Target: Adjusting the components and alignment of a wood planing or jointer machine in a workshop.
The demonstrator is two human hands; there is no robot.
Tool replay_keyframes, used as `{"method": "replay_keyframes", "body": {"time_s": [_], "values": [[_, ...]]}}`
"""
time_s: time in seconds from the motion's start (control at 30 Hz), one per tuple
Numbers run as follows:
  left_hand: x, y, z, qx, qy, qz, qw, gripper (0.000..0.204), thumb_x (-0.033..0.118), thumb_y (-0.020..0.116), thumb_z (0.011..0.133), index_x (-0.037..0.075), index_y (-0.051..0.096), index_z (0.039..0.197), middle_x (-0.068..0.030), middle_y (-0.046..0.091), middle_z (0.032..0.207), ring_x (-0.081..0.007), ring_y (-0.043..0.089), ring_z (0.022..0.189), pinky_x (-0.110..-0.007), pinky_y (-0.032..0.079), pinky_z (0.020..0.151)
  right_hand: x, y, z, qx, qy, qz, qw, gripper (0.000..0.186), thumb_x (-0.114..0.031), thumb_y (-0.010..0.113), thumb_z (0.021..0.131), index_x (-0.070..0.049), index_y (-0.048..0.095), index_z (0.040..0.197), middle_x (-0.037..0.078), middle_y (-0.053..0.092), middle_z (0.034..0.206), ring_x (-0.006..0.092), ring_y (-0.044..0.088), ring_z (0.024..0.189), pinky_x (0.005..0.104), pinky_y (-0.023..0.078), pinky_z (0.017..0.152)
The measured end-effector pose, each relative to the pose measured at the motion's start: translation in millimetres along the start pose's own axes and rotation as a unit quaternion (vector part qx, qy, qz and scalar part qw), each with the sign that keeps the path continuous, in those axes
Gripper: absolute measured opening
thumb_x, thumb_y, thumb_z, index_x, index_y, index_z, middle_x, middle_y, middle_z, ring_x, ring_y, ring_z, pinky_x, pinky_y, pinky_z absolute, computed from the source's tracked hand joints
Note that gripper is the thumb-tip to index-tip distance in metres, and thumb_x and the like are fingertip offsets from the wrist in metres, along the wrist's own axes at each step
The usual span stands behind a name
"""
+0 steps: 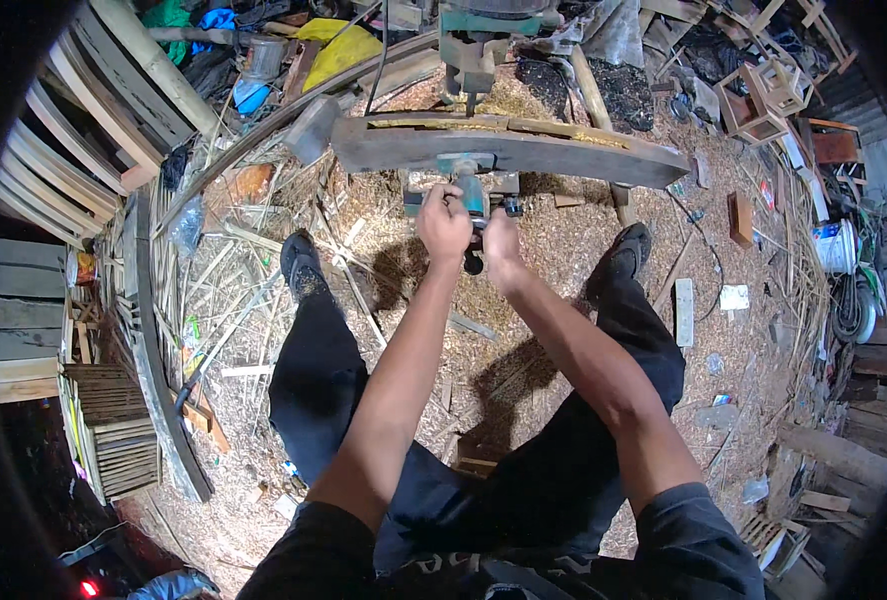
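Observation:
My left hand (443, 222) grips the teal body of a hand power tool (472, 190) from the left. My right hand (501, 243) holds the same tool from the right and below. The tool presses against the near edge of a long curved wooden plank (584, 158) lying across a machine stand (472, 45). My two legs in dark trousers stand apart on the sawdust floor below.
Sawdust and wood strips cover the ground. Curved planks (154, 360) and slatted crates (114, 430) lie at the left, stacked boards (104, 90) at the upper left. Small wooden frames (764, 95), a white bucket (836, 245) and coiled hose (849, 305) sit at the right.

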State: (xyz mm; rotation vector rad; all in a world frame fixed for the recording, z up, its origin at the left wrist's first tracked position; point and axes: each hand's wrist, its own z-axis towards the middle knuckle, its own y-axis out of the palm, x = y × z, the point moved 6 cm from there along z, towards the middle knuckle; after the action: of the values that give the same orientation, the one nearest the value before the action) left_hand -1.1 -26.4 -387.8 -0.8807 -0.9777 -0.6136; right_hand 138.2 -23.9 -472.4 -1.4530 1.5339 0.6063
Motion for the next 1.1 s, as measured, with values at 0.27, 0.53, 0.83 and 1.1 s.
{"method": "replay_keyframes", "body": {"time_s": [0.27, 0.53, 0.83, 1.1], "values": [[-159, 11, -43, -0.027, -0.241, -0.444, 0.863, 0.014, 0.011, 0.051, 0.096, 0.003, 0.061, 0.092, -0.0015, 0.06, 0.086, -0.0137, 0.055, 0.077, -0.029, 0.046, 0.074, -120, 49, -82, -0.064, -0.156, -0.015, 0.986, 0.045, -0.031, 0.028, 0.099, 0.003, 0.053, 0.115, 0.031, 0.053, 0.117, 0.0419, 0.053, 0.108, 0.0518, 0.037, 0.097], [5, 12, 11, -0.073, -0.055, -0.148, 0.985, 0.015, 0.007, 0.046, 0.091, 0.003, 0.061, 0.09, -0.0017, 0.057, 0.079, -0.0131, 0.054, 0.072, -0.027, 0.043, 0.068, -40, -31, -4, -0.008, -0.164, -0.06, 0.985, 0.065, -0.05, 0.02, 0.102, 0.004, 0.05, 0.124, 0.023, 0.055, 0.122, 0.0321, 0.051, 0.117, 0.0402, 0.036, 0.101], [-80, -28, 5, 0.019, -0.123, -0.188, 0.974, 0.025, 0.018, 0.039, 0.088, 0.003, 0.058, 0.085, -0.0063, 0.054, 0.074, -0.0166, 0.049, 0.068, -0.031, 0.042, 0.065, -102, 14, -69, -0.173, -0.127, 0.035, 0.976, 0.084, -0.067, 0.006, 0.094, -0.004, 0.022, 0.148, 0.021, 0.026, 0.152, 0.0345, 0.02, 0.142, 0.046, 0.012, 0.117], [-8, 0, 11, -0.03, -0.061, -0.056, 0.996, 0.031, 0.023, 0.047, 0.089, -0.001, 0.063, 0.079, -0.0175, 0.063, 0.072, -0.0254, 0.059, 0.067, -0.038, 0.045, 0.067, -48, -8, -34, -0.149, -0.116, -0.018, 0.982, 0.073, -0.052, 0.014, 0.102, 0.005, 0.025, 0.145, 0.021, 0.035, 0.144, 0.0282, 0.033, 0.134, 0.0372, 0.026, 0.11]]}}
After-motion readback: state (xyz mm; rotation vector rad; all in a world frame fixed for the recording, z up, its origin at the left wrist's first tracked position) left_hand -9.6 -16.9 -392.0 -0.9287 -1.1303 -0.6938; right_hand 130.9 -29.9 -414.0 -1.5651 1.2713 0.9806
